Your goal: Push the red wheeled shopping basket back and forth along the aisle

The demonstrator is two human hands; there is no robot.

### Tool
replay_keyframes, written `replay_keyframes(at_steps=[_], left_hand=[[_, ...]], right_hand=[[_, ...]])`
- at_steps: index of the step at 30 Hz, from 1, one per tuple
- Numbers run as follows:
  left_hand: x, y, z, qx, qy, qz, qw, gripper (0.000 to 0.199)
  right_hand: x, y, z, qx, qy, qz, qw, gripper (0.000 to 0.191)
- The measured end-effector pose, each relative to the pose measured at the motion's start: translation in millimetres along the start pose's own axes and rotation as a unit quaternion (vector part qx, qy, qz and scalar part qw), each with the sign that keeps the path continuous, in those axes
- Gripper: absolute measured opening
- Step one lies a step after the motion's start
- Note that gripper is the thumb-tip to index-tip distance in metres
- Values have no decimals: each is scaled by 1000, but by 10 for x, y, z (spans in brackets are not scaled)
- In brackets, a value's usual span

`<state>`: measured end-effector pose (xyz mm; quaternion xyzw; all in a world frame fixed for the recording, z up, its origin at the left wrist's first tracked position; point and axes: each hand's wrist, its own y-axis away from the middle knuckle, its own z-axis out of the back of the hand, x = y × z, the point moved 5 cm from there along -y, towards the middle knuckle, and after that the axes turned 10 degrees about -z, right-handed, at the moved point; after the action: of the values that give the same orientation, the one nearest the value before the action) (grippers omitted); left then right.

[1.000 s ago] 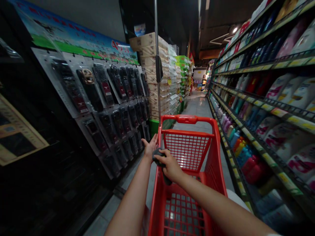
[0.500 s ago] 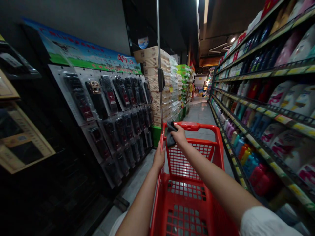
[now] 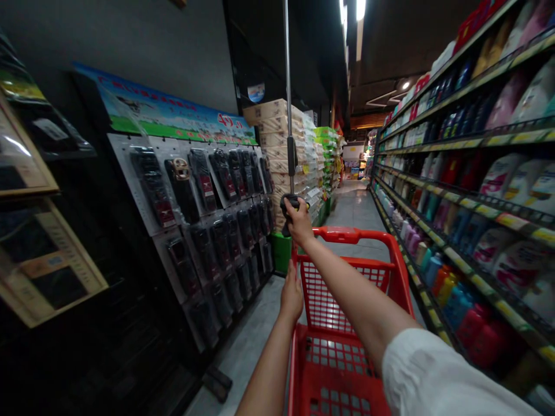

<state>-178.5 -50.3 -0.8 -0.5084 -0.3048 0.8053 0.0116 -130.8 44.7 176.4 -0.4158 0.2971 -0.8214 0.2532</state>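
A thin metal pole [image 3: 288,75] with a black grip [image 3: 292,156] rises upright by the near-left corner of a red shopping cart [image 3: 342,234]. My right hand [image 3: 300,222] is closed on a black piece [image 3: 288,205] low on the pole, with a small yellow spot beside the fingers. Whether the dark grey cloth is part of that bundle I cannot tell. My left hand [image 3: 292,297] lies along the cart's left side, fingers straight and pointing up, just below the pole's foot. The cart's red mesh basket shows nothing in it.
Packaged belts [image 3: 203,179] hang on a rack at the left, beside framed boxes [image 3: 52,260]. Stacked cartons [image 3: 277,130] and green boxes [image 3: 281,251] stand ahead. Shelves of bottles [image 3: 468,231] line the right, and a tiled aisle [image 3: 351,202] runs between.
My right hand has moved up and slightly left, from the cloth by the cart handle to the black piece on the pole. The cart and my left hand sit lower and further right in view.
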Motion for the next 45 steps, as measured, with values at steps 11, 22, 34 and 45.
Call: replay_keyframes(at_steps=[11, 22, 34, 45], left_hand=[[70, 43, 7, -7, 35, -8, 999, 70], [-20, 26, 64, -15, 58, -12, 998, 68], [21, -33, 70, -23, 57, -31, 998, 64], [-63, -65, 58, -12, 17, -12, 1000, 69]], right_hand=[[627, -1592, 722, -130, 13, 98, 987, 85], [23, -15, -55, 14, 70, -15, 997, 80], [-459, 592, -121, 205, 161, 30, 965, 72], [-747, 1109, 345, 244, 272, 49, 930, 44]])
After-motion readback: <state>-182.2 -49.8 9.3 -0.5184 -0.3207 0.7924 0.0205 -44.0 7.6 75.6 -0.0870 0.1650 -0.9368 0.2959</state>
